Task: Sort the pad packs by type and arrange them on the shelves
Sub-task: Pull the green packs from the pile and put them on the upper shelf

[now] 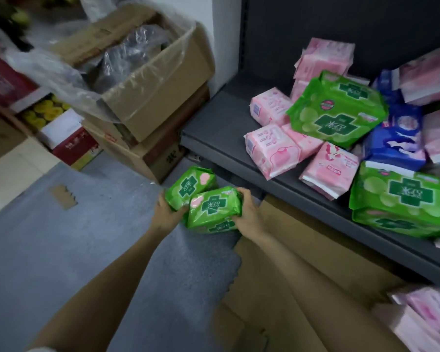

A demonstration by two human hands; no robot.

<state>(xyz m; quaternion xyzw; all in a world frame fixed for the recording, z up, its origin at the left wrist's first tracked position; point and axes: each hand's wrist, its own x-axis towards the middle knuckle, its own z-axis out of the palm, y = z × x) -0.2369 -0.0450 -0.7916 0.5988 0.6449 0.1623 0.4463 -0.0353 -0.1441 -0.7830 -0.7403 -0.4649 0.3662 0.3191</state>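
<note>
small green plastic pad packs gripped low by both hands, left hand and right hand curled around them, below dark grey shelf.

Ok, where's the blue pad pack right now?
Head view, right side: the blue pad pack lies on the dark shelf, between two large green packs.

Grey floor mat, stacked cardboard boxes w/ plastic liner, white wall, possibly tile far left.
</note>
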